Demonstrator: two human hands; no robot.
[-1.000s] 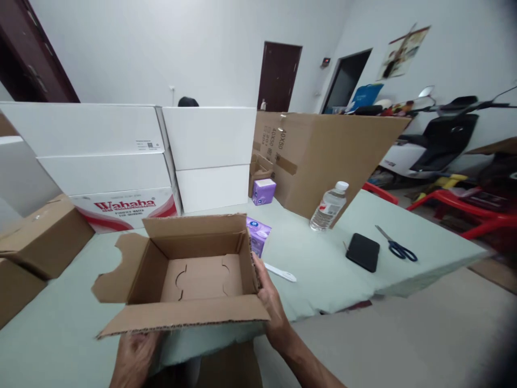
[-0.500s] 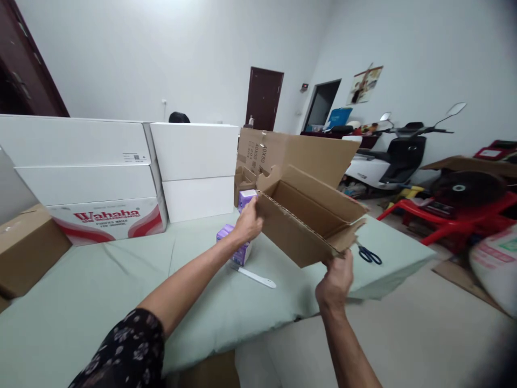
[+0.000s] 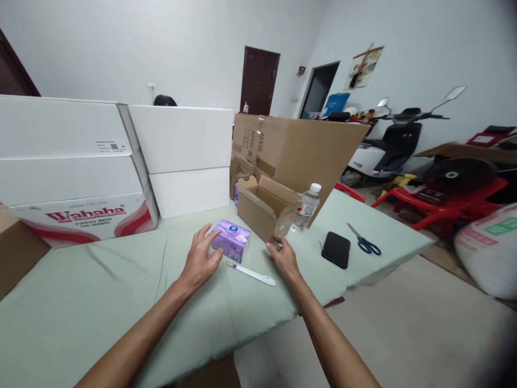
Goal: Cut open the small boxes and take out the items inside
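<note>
My left hand has its fingers apart at the left end of a purple tissue pack; whether it touches the pack is hard to tell. My right hand is loosely curled, thumb and fingers apart, by the lower front corner of an open cardboard box. That box stands on the table behind the pack. A white craft knife lies between my hands, in front of the pack. Part of another purple pack shows behind the box's left end.
A water bottle, a black flat case and scissors are on the table's right side. White cartons are stacked at the left. A large cardboard sheet stands behind. A head's top shows over the cartons.
The cardboard box has been set down on the table and both hands have let go of it. My left hand has moved down and left to the tissue pack. The bottle and black case now show.
</note>
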